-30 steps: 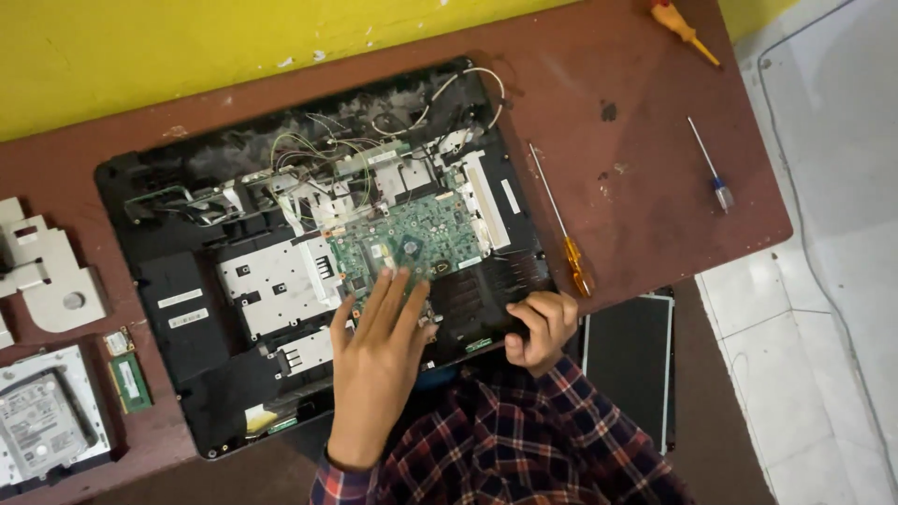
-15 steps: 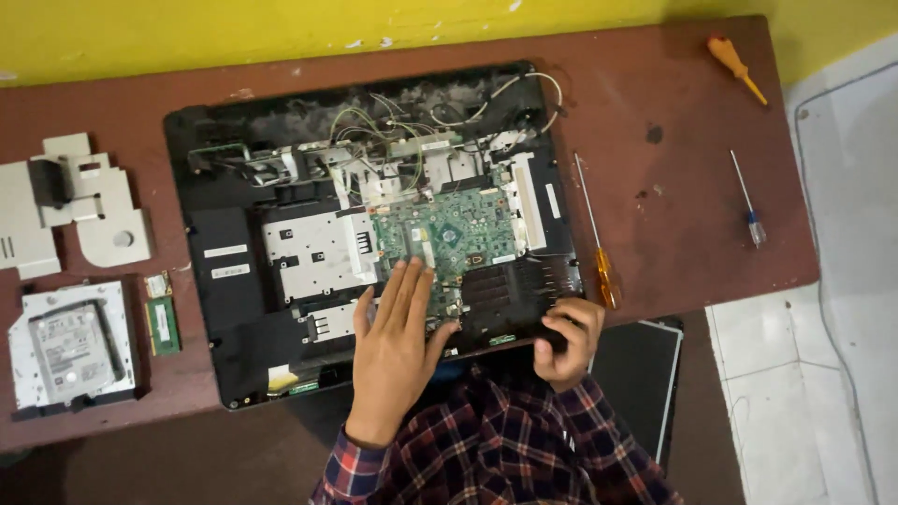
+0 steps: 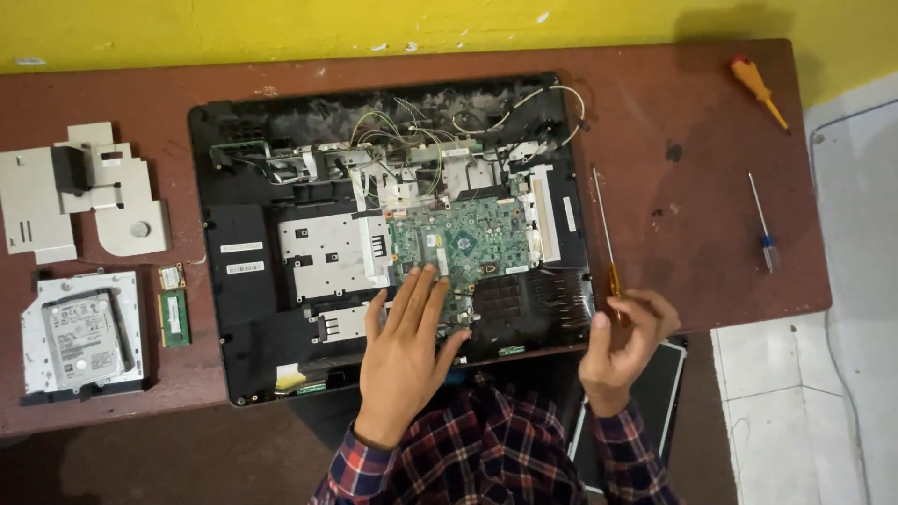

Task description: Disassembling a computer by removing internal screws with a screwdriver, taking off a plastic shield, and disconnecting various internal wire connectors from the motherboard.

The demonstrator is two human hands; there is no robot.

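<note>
The opened computer (image 3: 393,234), a wide black plastic shell lying flat on the dull red-brown table (image 3: 711,234), takes up the middle of the scene. Inside it sit a green circuit board (image 3: 463,243) studded with small chips, a pale perforated metal plate (image 3: 332,252) to the board's left, and a tangle of thin white and green wires (image 3: 421,131) along the far side.

The left hand (image 3: 407,351) lies palm down, fingers spread, on the near edge of the circuit board. The right hand (image 3: 622,341) is at the shell's near right corner, its fingers curled around the orange handle of a long thin screwdriver (image 3: 603,234); the steel shaft points away toward the wall and the handle is mostly hidden in the grip. Plaid sleeves show at both wrists.

Left of the shell lie a silver hard drive in its metal tray (image 3: 82,337), a small green memory stick (image 3: 173,318) and flat grey metal covers (image 3: 79,192). On the far right corner of the table rests an orange screwdriver (image 3: 758,89), with a slim blue-handled one (image 3: 762,224) nearer. A dark flat panel (image 3: 655,393) leans below the table edge, partly hidden by the right arm. Behind the table stands a rough yellow wall (image 3: 281,28).
</note>
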